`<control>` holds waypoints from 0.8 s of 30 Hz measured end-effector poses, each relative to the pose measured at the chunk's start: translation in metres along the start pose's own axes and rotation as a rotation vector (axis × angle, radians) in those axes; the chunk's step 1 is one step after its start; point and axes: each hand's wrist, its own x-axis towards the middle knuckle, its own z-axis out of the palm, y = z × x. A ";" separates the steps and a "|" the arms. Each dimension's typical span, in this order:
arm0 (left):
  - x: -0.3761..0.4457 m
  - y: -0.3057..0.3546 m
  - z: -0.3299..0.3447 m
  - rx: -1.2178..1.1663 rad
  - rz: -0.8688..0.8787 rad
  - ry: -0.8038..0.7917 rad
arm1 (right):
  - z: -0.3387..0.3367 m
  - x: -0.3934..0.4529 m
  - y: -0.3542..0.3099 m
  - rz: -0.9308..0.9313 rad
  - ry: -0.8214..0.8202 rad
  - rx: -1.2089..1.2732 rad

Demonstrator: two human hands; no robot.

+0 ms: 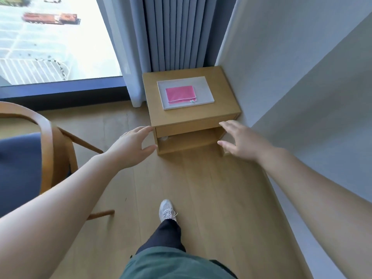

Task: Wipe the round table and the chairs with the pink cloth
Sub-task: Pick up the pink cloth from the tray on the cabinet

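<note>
step: fetching cloth | left hand [130, 147], right hand [240, 140]: both released, empty | cloth [180, 94] beyond hands, on tray [203, 91], probably folded | next: reach forward, pinch cloth | chair [30, 158] beside left arm, unwiped

Readable text: none on any surface.
Pink cloth [180, 94], beyond the fingertips: no legible label.
White tray [203, 91] beneath: unmarked.

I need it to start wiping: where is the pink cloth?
The pink cloth lies folded on a white tray atop the small wooden cabinet in the corner, ahead of both hands.
</note>
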 end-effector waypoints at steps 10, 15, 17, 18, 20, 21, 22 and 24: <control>0.130 -0.004 -0.026 0.014 -0.084 -0.040 | -0.041 0.149 0.047 -0.065 -0.073 -0.013; 0.174 0.004 -0.022 -0.013 -0.202 -0.031 | -0.049 0.227 0.088 -0.136 -0.142 -0.030; 0.191 0.010 -0.022 -0.012 -0.270 -0.005 | -0.055 0.267 0.104 -0.194 -0.162 -0.039; 0.200 0.014 -0.022 -0.016 -0.306 0.003 | -0.058 0.285 0.111 -0.224 -0.177 -0.040; 0.219 0.024 -0.021 -0.015 -0.342 -0.005 | -0.062 0.316 0.124 -0.267 -0.210 -0.039; 0.229 0.028 -0.020 -0.010 -0.347 -0.016 | -0.062 0.330 0.130 -0.281 -0.232 -0.045; 0.239 0.031 -0.019 -0.006 -0.351 -0.022 | -0.060 0.343 0.134 -0.296 -0.261 -0.057; 0.257 0.034 -0.015 0.003 -0.346 -0.020 | -0.056 0.367 0.139 -0.321 -0.314 -0.076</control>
